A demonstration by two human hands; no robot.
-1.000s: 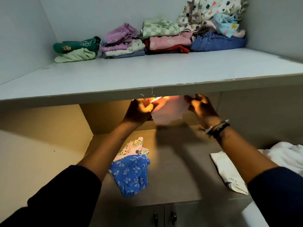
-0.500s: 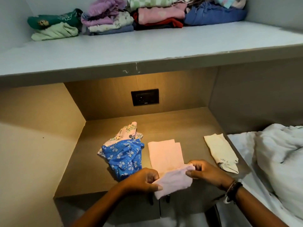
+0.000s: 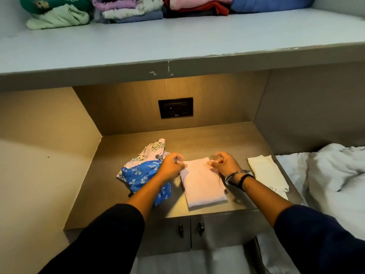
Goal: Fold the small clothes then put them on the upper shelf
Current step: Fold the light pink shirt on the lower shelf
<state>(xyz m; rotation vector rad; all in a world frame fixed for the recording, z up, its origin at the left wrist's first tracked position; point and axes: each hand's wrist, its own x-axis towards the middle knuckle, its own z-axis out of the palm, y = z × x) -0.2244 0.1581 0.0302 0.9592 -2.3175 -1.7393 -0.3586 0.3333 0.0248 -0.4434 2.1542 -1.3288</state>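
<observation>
A pale pink cloth (image 3: 203, 184) lies folded flat on the wooden lower shelf (image 3: 227, 139). My left hand (image 3: 171, 167) pinches its far left corner. My right hand (image 3: 225, 164) holds the far right corner with curled fingers. Left of the pink cloth sits a crumpled blue bow-print garment (image 3: 142, 175) with a printed pink piece (image 3: 156, 148) behind it. A cream cloth (image 3: 266, 173) lies flat to the right. The grey upper shelf (image 3: 197, 38) carries a row of folded clothes (image 3: 126, 8) along its back.
A black wall socket (image 3: 175, 107) is set in the back panel under the upper shelf. White bedding (image 3: 325, 175) lies to the right. Two cabinet doors with dark knobs (image 3: 180, 231) are below the lower shelf's front edge.
Both hands brought the pink cloth down from under the upper shelf, laid it on the lower shelf and carried its near edge over to the far edge, making a fold.
</observation>
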